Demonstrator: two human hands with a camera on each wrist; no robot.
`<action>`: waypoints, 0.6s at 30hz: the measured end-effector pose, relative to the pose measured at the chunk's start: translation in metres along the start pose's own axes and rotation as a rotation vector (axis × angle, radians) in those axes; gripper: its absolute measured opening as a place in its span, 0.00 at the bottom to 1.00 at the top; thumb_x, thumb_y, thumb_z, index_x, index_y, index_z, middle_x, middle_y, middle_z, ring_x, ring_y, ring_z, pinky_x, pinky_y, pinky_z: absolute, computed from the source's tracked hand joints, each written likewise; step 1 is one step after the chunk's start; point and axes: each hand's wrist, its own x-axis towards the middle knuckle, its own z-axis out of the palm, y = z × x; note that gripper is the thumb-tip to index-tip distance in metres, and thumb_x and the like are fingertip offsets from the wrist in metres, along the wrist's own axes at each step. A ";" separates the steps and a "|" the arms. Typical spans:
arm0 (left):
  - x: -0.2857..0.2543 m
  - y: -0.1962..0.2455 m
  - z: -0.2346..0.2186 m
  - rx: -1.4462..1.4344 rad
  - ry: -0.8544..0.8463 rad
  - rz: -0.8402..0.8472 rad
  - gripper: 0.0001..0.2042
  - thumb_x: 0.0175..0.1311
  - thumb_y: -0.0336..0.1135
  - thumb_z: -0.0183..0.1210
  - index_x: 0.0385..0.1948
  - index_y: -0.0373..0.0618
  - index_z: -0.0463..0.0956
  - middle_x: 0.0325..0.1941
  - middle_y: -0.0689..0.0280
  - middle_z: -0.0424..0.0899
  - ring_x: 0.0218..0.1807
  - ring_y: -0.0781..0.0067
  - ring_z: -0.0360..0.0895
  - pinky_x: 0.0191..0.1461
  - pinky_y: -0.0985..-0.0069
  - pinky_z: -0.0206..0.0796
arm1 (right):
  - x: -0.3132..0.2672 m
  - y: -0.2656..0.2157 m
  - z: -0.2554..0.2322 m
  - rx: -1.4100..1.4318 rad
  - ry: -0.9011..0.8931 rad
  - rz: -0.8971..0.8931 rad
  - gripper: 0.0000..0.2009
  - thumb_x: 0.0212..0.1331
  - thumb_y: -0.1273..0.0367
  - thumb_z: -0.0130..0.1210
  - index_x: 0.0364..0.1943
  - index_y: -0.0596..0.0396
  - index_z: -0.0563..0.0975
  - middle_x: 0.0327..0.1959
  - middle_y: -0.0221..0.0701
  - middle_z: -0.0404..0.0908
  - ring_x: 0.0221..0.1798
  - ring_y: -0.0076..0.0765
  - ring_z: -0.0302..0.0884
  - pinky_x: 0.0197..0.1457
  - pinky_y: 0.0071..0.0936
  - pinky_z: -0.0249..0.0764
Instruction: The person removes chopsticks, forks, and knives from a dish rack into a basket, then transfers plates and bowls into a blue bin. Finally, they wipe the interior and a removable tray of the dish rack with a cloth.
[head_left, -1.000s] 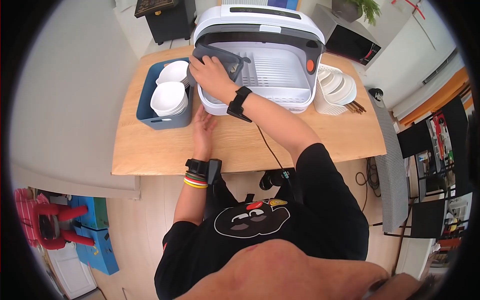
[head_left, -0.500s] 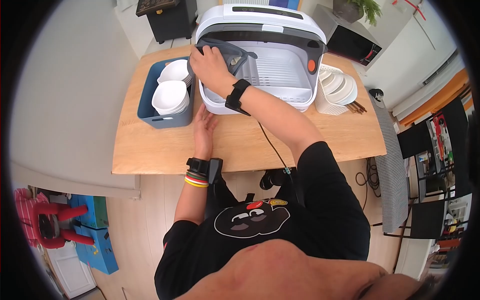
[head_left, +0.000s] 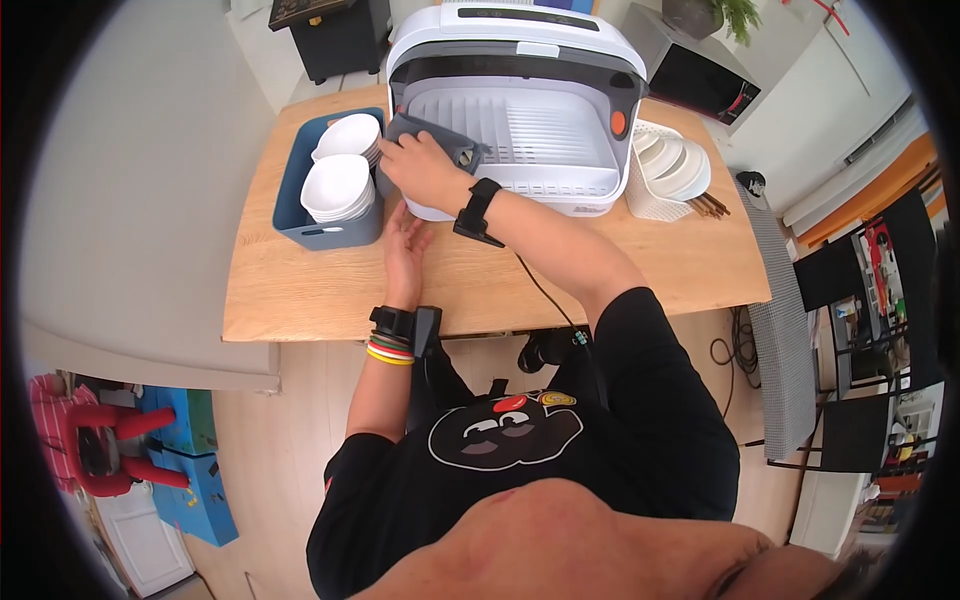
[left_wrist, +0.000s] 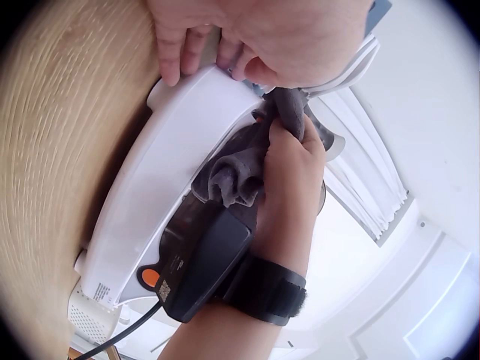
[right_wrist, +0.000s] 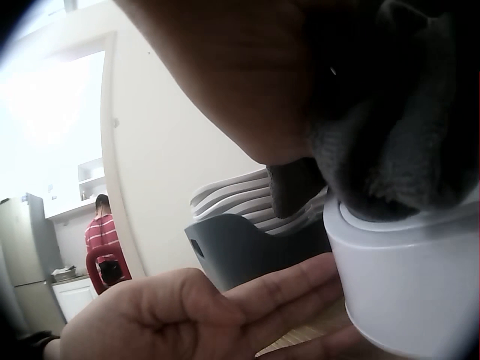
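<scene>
A white dish dryer (head_left: 585, 205) with its clear lid raised stands on the table. My right hand (head_left: 432, 172) crosses over to its left end and grips a dark grey cloth (head_left: 425, 125) against the side rim. In the left wrist view, the cloth (left_wrist: 232, 174) bunches up around the right hand's fingers and hangs over the edge. My left hand (head_left: 405, 258) lies palm up by the dryer's front left corner. Its extended fingers (right_wrist: 292, 283) touch the dryer's lower wall in the right wrist view.
Left of the dryer, a blue bin (head_left: 290, 215) holds stacked white bowls (head_left: 337, 187). To its right, a white basket (head_left: 650, 205) contains plates and chopsticks (head_left: 712, 205). A black cable (head_left: 545, 295) runs over the table's front edge. Behind stands a microwave (head_left: 695, 85).
My right hand has moved the cloth along the dryer's left rim toward the front, uncovering more of the rack inside. The left hand stays by the corner.
</scene>
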 end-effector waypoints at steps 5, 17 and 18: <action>0.002 -0.003 -0.002 -0.091 0.011 0.015 0.22 0.63 0.35 0.38 0.59 0.41 0.59 0.61 0.61 0.64 0.59 0.68 0.64 0.61 0.70 0.60 | -0.022 -0.022 -0.001 0.068 -0.058 0.019 0.11 0.47 0.66 0.55 0.34 0.52 0.80 0.57 0.35 0.72 0.46 0.43 0.71 0.53 0.55 0.64; 0.005 -0.010 -0.012 -0.144 -0.040 0.007 0.24 0.64 0.37 0.37 0.63 0.43 0.56 0.65 0.59 0.61 0.63 0.65 0.62 0.65 0.68 0.56 | -0.075 -0.046 -0.007 0.152 -0.141 0.056 0.10 0.51 0.68 0.54 0.35 0.56 0.80 0.65 0.36 0.62 0.62 0.55 0.62 0.53 0.67 0.65; 0.006 -0.010 -0.012 -0.145 -0.045 0.004 0.24 0.64 0.37 0.37 0.63 0.43 0.56 0.65 0.59 0.61 0.63 0.65 0.62 0.65 0.68 0.56 | -0.081 -0.045 -0.004 0.151 -0.116 0.061 0.10 0.51 0.68 0.53 0.36 0.56 0.81 0.66 0.34 0.60 0.64 0.54 0.60 0.53 0.69 0.63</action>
